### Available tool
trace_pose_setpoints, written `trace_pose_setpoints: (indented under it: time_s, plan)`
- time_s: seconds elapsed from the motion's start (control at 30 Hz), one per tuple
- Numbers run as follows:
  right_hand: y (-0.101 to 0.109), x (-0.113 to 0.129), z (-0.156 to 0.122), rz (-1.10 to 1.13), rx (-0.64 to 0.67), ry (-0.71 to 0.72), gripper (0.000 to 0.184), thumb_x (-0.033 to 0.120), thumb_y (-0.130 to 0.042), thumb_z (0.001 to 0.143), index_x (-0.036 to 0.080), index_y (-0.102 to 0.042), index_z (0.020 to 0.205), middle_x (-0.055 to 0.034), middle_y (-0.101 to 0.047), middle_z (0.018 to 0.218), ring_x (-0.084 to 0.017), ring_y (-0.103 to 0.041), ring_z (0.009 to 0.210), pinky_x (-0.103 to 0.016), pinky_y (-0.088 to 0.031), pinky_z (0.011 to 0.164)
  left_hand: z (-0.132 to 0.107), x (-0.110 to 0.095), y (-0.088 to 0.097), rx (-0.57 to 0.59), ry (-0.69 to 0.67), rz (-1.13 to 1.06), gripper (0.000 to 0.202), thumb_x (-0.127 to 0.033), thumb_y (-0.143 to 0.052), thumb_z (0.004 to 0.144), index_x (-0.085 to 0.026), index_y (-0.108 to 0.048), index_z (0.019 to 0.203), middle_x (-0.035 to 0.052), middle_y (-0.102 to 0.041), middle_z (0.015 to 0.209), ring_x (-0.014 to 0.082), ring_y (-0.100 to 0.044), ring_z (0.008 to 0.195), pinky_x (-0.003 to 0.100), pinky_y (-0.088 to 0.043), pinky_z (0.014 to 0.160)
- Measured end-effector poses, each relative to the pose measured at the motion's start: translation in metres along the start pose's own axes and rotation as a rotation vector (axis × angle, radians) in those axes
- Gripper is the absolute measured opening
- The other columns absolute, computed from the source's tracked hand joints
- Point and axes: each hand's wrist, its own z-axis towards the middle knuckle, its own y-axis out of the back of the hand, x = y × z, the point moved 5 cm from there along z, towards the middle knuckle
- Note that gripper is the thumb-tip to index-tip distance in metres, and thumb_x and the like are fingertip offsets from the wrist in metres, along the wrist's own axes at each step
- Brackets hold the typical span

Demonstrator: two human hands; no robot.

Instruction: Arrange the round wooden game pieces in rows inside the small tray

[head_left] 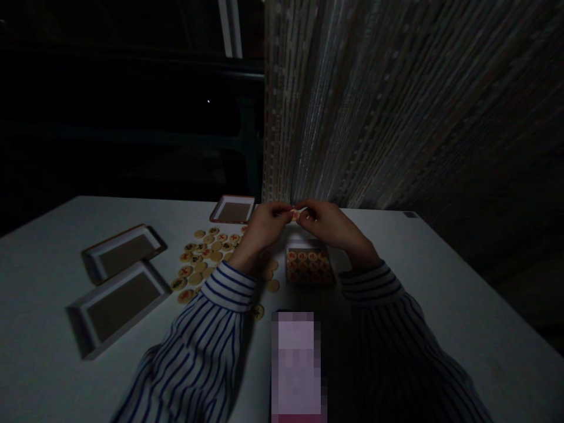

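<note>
Both my hands meet above the far middle of the white table [440, 294]. My left hand [263, 226] and my right hand [328, 225] pinch one round wooden game piece [295, 215] with a red mark between their fingertips. Just below them a small box [308, 265] holds rows of similar pieces. Several loose round pieces [205, 258], marked red or dark, lie scattered to the left of my left wrist. My sleeves are white with blue stripes.
Two shallow trays [121, 251] [117, 305] lie at the left, and a smaller tray [232, 210] sits at the far middle. A blurred rectangular object [296, 364] lies near me. A striped curtain [374, 106] hangs behind the table. The room is dim.
</note>
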Motion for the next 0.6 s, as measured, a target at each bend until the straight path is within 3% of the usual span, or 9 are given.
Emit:
trace_pose_setpoints:
  time_s: [0.3,0.6]
  plan:
    - [0.001,0.003,-0.001,-0.049,0.015,0.029,0.025,0.028,-0.055,0.083,0.018,-0.062,0.105,-0.0028,-0.068,0.085,-0.014,-0.060,0.076,-0.025,-0.041,0.066,-0.003,-0.007,0.001,0.010,0.052,0.023,0.020,-0.025,-0.060,0.076,-0.013,-0.070,0.089,0.0049,-0.069,0.077,0.0135,-0.060,0.071,0.027,-0.047,0.070]
    - [-0.003,0.006,-0.001,-0.168,0.047,0.026,0.026,0.031,-0.053,0.084,0.020,-0.061,0.107,-0.0034,-0.068,0.093,-0.015,-0.060,0.079,-0.025,-0.041,0.068,0.000,0.004,0.001,0.000,0.027,0.087,0.021,-0.026,-0.059,0.076,-0.012,-0.068,0.089,0.0067,-0.069,0.081,0.0145,-0.061,0.074,0.027,-0.047,0.072]
